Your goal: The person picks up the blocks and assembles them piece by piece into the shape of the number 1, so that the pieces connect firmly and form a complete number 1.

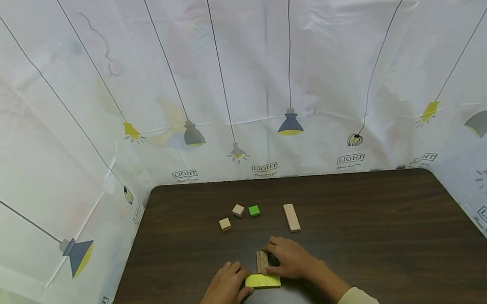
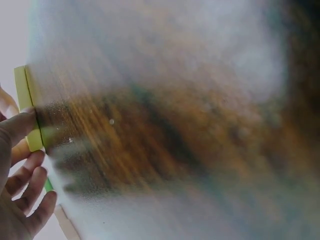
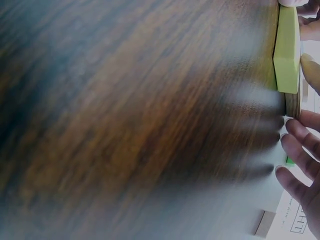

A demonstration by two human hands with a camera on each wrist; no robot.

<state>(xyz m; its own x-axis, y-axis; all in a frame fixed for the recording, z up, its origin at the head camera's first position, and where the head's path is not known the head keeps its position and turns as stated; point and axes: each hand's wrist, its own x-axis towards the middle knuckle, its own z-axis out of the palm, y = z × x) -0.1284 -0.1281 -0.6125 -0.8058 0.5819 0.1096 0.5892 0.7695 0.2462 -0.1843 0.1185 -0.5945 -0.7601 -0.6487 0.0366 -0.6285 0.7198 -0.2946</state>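
A flat yellow block (image 1: 262,281) lies near the table's front edge. Behind it, touching its far side, stands a short brown wooden block (image 1: 261,261). My left hand (image 1: 242,280) grips the yellow block's left end, with the thumb on its edge in the left wrist view, yellow block (image 2: 22,95). My right hand (image 1: 270,259) curls round the wooden block from the right, thumb down by the yellow block. In the right wrist view the yellow block (image 3: 286,50) and the wooden block (image 3: 291,104) sit beside the fingers (image 3: 300,145).
Farther back on the dark wooden table (image 1: 375,237) lie two small wooden cubes (image 1: 225,224) (image 1: 238,210), a green cube (image 1: 254,210) and a long wooden block (image 1: 291,217). White printed sheeting (image 1: 236,96) walls in the table on three sides.
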